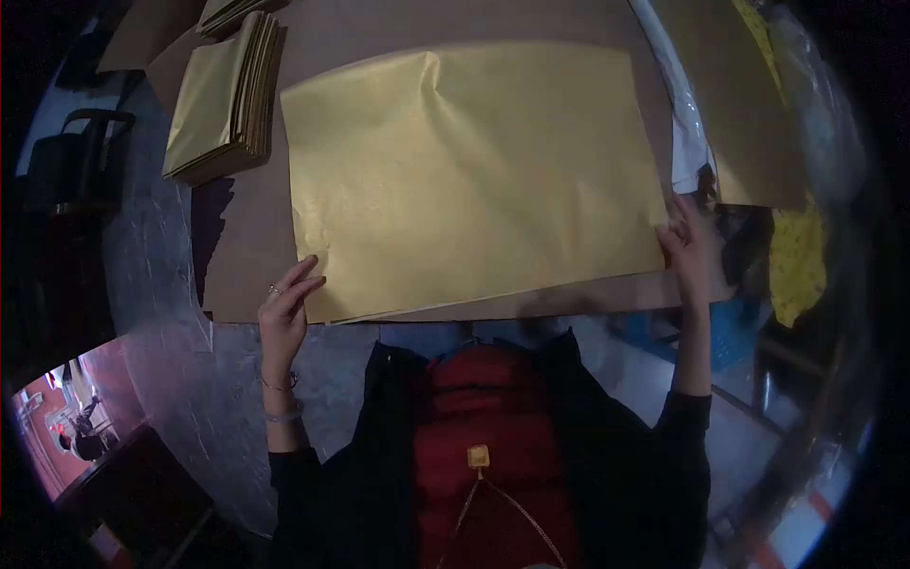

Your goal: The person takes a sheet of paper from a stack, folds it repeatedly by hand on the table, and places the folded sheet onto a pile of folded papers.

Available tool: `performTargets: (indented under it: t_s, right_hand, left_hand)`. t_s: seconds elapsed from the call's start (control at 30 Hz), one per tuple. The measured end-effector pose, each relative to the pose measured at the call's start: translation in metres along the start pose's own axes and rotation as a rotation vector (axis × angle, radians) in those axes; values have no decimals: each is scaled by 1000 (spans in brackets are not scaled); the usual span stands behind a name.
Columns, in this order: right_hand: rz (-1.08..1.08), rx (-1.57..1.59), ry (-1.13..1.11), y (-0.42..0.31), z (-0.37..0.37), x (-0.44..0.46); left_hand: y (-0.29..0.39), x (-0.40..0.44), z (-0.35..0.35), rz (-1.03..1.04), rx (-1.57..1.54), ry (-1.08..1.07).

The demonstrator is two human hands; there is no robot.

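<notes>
A large sheet of gold paper (493, 171) spreads before me, with a crease running down from its far edge. My left hand (289, 299) pinches the sheet near its lower left corner, thumb and fingers closed on the edge. At the lower right side, my right hand (690, 248) grips the opposite edge, its fingers curled at the border. The near edge slants up toward the right, and brown cardboard (237, 261) shows beneath it.
A stack of folded gold paper (213, 109) stands at the far left of the cardboard. More gold sheets (744, 114) lie at right beside white plastic wrap (684, 133). Yellow material (798, 266) hangs at the right edge; a blue plastic item (730, 332) sits below.
</notes>
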State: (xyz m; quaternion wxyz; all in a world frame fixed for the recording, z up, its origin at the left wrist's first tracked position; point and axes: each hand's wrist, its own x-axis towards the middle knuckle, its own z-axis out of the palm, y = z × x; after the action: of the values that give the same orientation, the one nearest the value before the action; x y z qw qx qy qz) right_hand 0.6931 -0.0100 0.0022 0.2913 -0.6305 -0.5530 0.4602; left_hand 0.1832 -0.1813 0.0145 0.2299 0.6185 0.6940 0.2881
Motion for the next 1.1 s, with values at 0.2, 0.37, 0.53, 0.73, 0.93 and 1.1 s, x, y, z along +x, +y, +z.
performTargets:
  t_s: [0.2, 0.37, 0.53, 0.73, 0.93, 1.1]
  right_hand:
    - [-87, -14, 46, 12, 5, 0]
    - [-117, -69, 116, 8, 10, 0]
    - [-79, -160, 157, 15, 9, 1]
    - [-116, -37, 127, 11, 14, 0]
    - [-186, -30, 101, 17, 11, 2]
    - [-131, -201, 129, 16, 7, 2]
  left_hand:
    - [-1, -4, -1, 81, 94, -11]
    - [0, -5, -3, 89, 122, -78]
    - [-10, -2, -3, 214, 151, -79]
    - [-6, 0, -8, 156, 116, -43]
    - [-6, -9, -15, -44, -16, 210]
    - [-3, -9, -7, 63, 97, 215]
